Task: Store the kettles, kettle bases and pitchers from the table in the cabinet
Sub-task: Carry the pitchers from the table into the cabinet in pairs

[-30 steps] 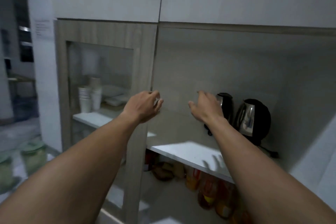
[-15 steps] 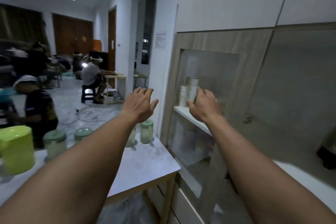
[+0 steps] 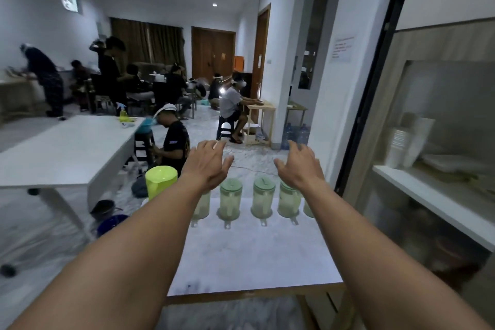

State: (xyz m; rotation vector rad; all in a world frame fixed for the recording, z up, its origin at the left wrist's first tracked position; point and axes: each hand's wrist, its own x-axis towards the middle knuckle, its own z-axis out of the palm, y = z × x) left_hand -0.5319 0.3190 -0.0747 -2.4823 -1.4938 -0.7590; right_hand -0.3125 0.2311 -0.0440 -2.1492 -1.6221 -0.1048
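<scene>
Several clear pitchers with green lids (image 3: pixel 231 199) stand in a row along the far edge of the small white table (image 3: pixel 251 257) in front of me. A bright yellow-green pitcher (image 3: pixel 160 181) stands at the row's left end. My left hand (image 3: pixel 207 162) hovers open above the left pitchers, partly hiding one. My right hand (image 3: pixel 301 163) hovers open above the right ones. Neither hand touches anything. The cabinet (image 3: pixel 434 142) with a glass door stands to my right; no kettle shows in this view.
Stacked paper cups (image 3: pixel 401 142) sit on a cabinet shelf behind the glass. A long white table (image 3: pixel 61 153) stands to the left. A seated person (image 3: pixel 172 139) is just beyond my table, and several more people sit and stand farther back.
My view has swung left from the cabinet shelf with the two kettles to the small table. Both hands stayed raised and open and now hang over the pitcher row.
</scene>
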